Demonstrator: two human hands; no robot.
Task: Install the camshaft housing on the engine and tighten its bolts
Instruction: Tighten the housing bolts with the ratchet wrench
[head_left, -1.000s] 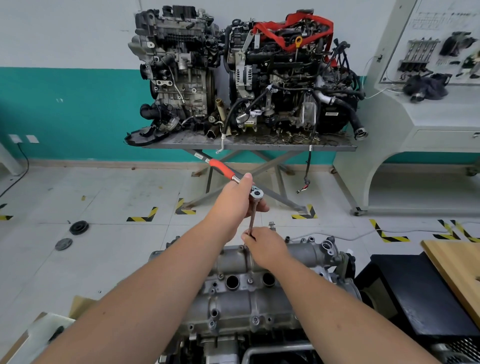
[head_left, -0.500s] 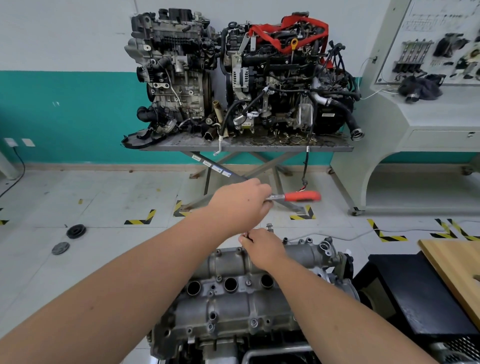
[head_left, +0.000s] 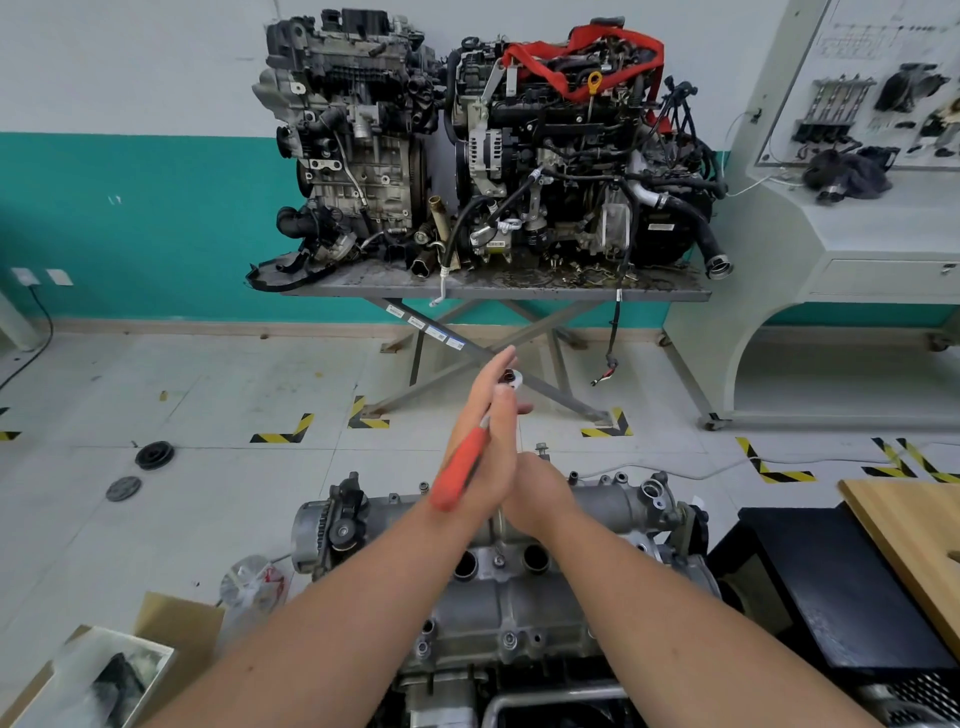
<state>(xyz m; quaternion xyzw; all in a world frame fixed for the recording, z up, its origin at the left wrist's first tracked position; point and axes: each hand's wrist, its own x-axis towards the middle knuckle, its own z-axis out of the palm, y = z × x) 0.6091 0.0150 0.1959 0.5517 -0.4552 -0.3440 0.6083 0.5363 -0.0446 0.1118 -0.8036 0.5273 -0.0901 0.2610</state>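
Note:
The grey aluminium camshaft housing (head_left: 519, 597) lies on top of the engine in front of me, with open round bores along its middle. My left hand (head_left: 493, 441) is above its far edge, fingers stretched flat along a ratchet (head_left: 460, 480) with a red handle; the thumb pinches it near the chrome head. The handle points down and left, toward me. My right hand (head_left: 540, 496) is closed just below, at the housing's far rim, around the extension bar, which is hidden behind both hands. A loose bolt (head_left: 543, 451) stands up just beyond my right hand.
Two complete engines (head_left: 488, 145) sit on a scissor-leg table (head_left: 493, 286) by the far wall. A black bench (head_left: 841, 587) and a wooden board (head_left: 914, 535) are at the right. A cardboard box (head_left: 171, 629), a plastic bag (head_left: 249, 582) and two round discs (head_left: 154, 454) lie on the floor at left.
The ratchet handle swung round: far left a second ago, then right, now pointing back toward me at the left. My left hand's fingers have straightened. My right hand stayed at the housing's rim.

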